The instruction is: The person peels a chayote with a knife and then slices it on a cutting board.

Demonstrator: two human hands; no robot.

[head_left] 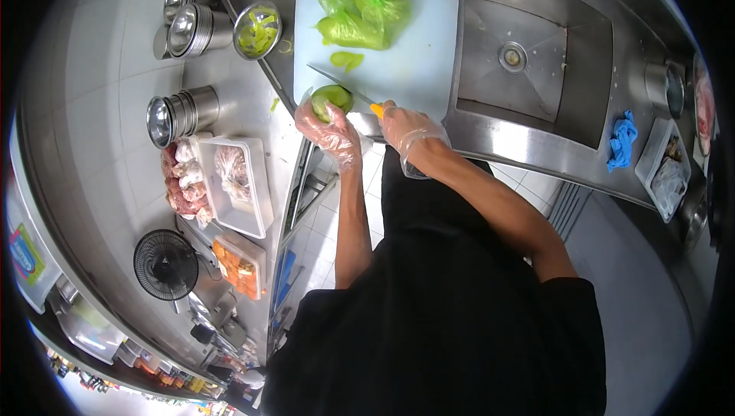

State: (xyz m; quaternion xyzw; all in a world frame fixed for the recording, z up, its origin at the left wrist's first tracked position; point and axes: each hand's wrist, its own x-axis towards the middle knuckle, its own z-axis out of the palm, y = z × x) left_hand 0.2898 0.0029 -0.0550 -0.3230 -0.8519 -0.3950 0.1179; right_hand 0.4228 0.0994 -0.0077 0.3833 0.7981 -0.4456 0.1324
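"What's in the left grip [329, 131]?"

"A green vegetable [332, 99], cupped in a gloved palm at the near left corner of the white cutting board [432, 40]. Whether it touches the board, I can't tell."

"And the right grip [413, 131]?"

"Wrapped round a knife [360, 96] by its orange handle, blade slanting over the board just beside the vegetable."

"What's around?"

"A green plastic bag [352, 31] and green scraps [347, 60] on the board, a metal bowl [253, 56] of peels left of it, a sink [490, 48] right of it."
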